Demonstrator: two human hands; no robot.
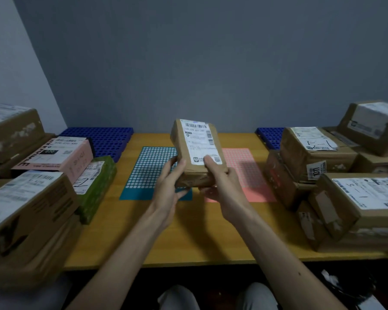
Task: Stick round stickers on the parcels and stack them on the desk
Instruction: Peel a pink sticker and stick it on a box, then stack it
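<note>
the small brown cardboard parcel with the white shipping label [196,153] was up in the air, tilted back, lifted clear of the yellow wooden counter [188,231] and hanging above the gap between the two sticker sheets. the right hand [217,182] had it clamped at the near end, thumb pressed on the label's lower corner, fingers curled underneath. the left hand [171,182] was cupped loosely against the parcel's near-left edge, thumb touching the side, fingers half open below it, steadying more than gripping.

just behind and left of the parcel lay the teal sheet of small white round stickers [151,171]; behind and right of it lay the pink sheet of round stickers [244,173]. no round sticker showed on the parcel's visible face, so my read was that the sticking step lay ahead.

to do it well, i judged the parcel wanted setting flat on the bare counter in front of the sheets, label up, with one hand pinning it while the other peeled a single dot. a clear patch of brown card beside the label looked the safer spot, away from the barcode.

far left of the parcel sat the stack of brown, pink and green boxes [43,175], far right the stack of brown cardboard boxes [323,171]; which pile was finished, i couldn't tell.
</note>
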